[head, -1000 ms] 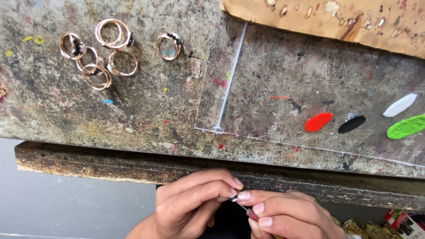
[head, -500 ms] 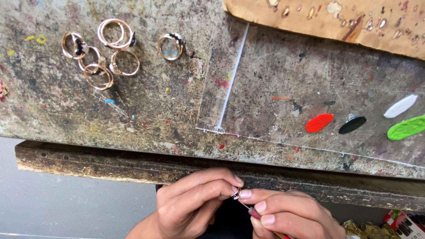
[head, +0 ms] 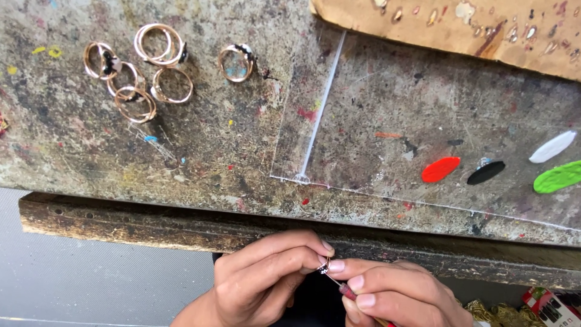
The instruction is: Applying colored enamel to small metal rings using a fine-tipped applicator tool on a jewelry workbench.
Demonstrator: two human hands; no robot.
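My left hand (head: 263, 281) pinches a small gold ring (head: 324, 266) between thumb and forefinger, just below the front edge of the workbench. My right hand (head: 393, 297) holds a thin red-handled brush (head: 348, 292), its fine tip touching the ring. Both hands meet at the bottom centre of the view. Several gold rings (head: 136, 75) lie in a cluster at the bench's far left, and a single ring (head: 236, 62) with a dark spot lies apart to their right.
A clear plastic sheet (head: 363, 121) on the stained bench (head: 91, 151) carries blobs of red paint (head: 440, 169), black paint (head: 486, 172), white paint (head: 552, 146) and green paint (head: 557, 177). A paint-spotted cardboard piece (head: 454, 24) lies at the top right. Small objects sit at the bottom right corner.
The hands stay almost still; the brush tip shifts slightly against the ring. Nothing on the bench has moved.
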